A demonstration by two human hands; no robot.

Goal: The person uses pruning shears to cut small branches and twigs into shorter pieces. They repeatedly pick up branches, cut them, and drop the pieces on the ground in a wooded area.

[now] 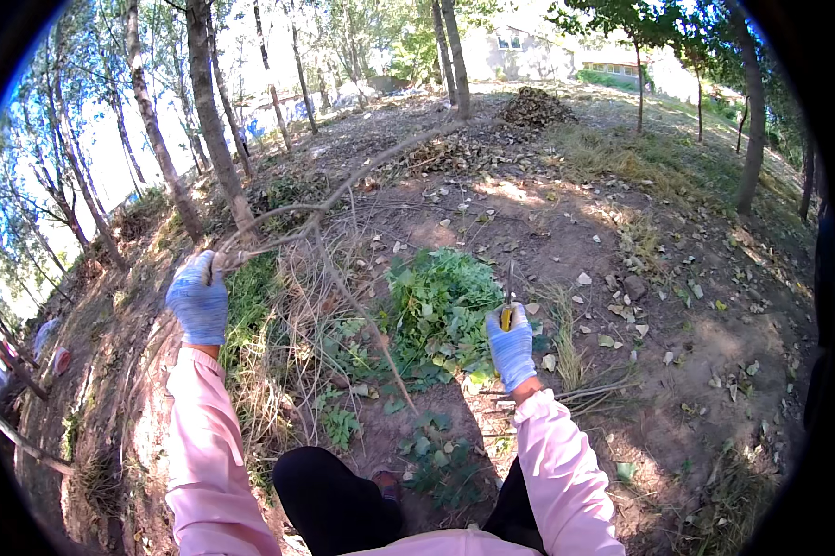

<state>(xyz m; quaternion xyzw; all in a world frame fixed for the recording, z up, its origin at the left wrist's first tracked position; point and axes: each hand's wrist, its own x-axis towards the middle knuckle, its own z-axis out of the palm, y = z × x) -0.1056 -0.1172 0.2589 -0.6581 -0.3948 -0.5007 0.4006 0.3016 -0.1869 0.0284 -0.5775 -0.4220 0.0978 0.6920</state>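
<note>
My left hand [198, 299], in a blue knit glove, grips one end of a dry, forked branch [334, 198] at the left. From there the branch reaches up and away towards the tree trunks, and a thin side twig hangs down to the ground near my knees. In my gloved right hand [511, 344] is a hand tool with a yellow handle [506, 318] and a narrow metal part pointing away from me; its exact kind cannot be told. Between my hands a heap of green leafy plants [442, 299] lies on the soil.
Dry stalks [306, 306] stand or lie left of the green heap. Thin cut sticks [591, 393] lie right of my right wrist. Tree trunks [212, 118] rise ahead at the left, and a brown leaf pile [537, 108] sits farther off. The ground slopes down at the left.
</note>
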